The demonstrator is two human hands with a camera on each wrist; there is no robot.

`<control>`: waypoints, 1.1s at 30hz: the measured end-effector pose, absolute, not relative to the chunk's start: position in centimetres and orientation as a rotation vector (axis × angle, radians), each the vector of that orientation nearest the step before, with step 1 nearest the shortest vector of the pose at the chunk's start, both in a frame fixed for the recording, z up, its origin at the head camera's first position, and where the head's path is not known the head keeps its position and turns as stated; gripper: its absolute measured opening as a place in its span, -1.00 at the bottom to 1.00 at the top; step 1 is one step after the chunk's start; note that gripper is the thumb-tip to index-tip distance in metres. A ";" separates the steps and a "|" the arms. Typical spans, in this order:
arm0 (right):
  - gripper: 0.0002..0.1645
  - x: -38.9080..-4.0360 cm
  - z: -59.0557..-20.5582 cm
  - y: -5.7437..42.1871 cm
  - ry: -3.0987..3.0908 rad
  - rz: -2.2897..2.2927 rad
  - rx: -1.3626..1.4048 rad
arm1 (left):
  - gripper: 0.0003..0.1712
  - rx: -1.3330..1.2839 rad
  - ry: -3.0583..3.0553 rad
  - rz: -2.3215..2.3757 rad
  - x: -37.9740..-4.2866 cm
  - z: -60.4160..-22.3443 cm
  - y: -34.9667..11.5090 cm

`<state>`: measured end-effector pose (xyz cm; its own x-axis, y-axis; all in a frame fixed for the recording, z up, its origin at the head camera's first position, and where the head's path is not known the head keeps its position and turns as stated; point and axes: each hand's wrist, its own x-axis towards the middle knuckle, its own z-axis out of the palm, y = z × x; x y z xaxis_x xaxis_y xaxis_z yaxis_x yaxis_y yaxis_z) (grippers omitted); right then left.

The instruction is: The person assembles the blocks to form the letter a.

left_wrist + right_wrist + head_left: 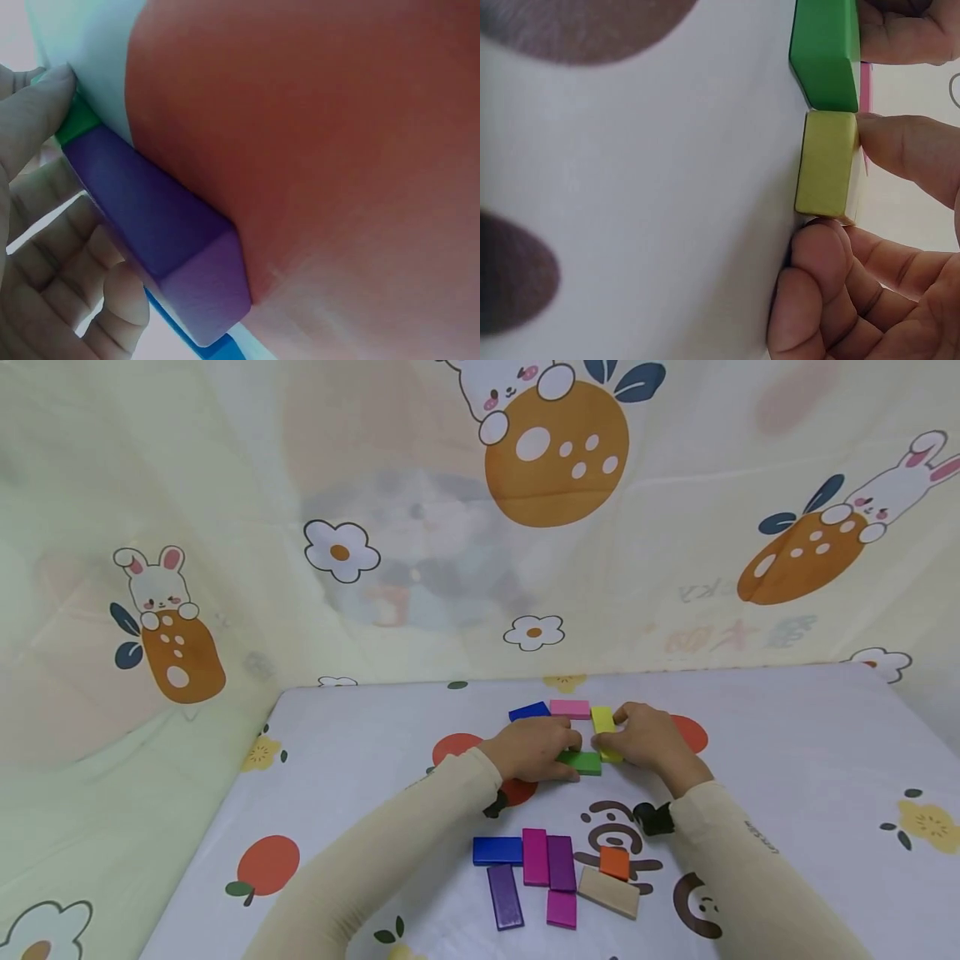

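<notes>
Left fingers: the left hand, at the centre of the frame, pinches the green block, thumb on its near side, other fingers beyond.
Right fingers: the right hand, just right of centre, pinches the yellow block across its narrow width, thumb on the left side, curled fingers on the right.
Green-yellow corner: green's right end meets yellow's near end, touching or nearly so; the paired pinch probably serves to steady one block while the other is squared against it.
Purple block: in the left wrist view, end to end with green; the left hand hides it from above.
Far edge: the pink block lies beyond the hands, near yellow's far end, with the blue block slanted at its left. Together they seem laid to bound a ring.
Loose blocks: at the lower centre, a blue piece, a magenta piece, a wooden piece, an orange piece and others lie flat, apparently kept within reach.
Tabletop: white, fruit-printed, under everything.
Curtain: rabbit-patterned, behind.
</notes>
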<state>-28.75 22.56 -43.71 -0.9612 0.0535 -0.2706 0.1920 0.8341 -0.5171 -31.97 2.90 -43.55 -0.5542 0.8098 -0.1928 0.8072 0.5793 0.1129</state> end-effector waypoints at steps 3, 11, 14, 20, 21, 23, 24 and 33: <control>-0.21 -28.7 -43.8 22.5 2.770 -0.825 0.189 | -0.51 1.353 2.589 0.033 -32.0 -43.7 2.8; -0.21 -28.7 -43.7 22.6 2.765 -0.827 0.191 | -0.50 1.362 2.598 0.043 -31.9 -43.7 2.7; -0.20 -28.8 -43.8 22.7 2.766 -0.824 0.183 | -0.50 1.350 2.593 0.046 -32.0 -43.8 2.7; -0.19 -28.9 -43.9 22.6 2.766 -0.818 0.189 | -0.46 1.259 2.564 0.069 -32.1 -43.6 2.4; -0.19 -28.9 -43.9 22.6 2.767 -0.816 0.189 | -0.46 1.242 2.561 0.069 -32.1 -43.5 2.3; -0.20 -28.8 -43.9 22.6 2.771 -0.812 0.185 | -0.47 1.216 2.560 0.066 -32.1 -43.4 2.0; -0.20 -28.8 -43.8 22.6 2.770 -0.813 0.186 | -0.49 1.211 2.560 0.061 -32.1 -43.4 1.8; -0.21 -28.8 -43.9 22.4 2.762 -0.820 0.200 | -0.57 1.253 2.582 0.054 -32.0 -43.5 1.2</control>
<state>-28.76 22.42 -43.86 -0.9586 0.0588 -0.2787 0.2013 0.8319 -0.5172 -32.00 1.18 -43.46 -0.5892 0.7760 -0.2250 0.7659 0.6251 0.1504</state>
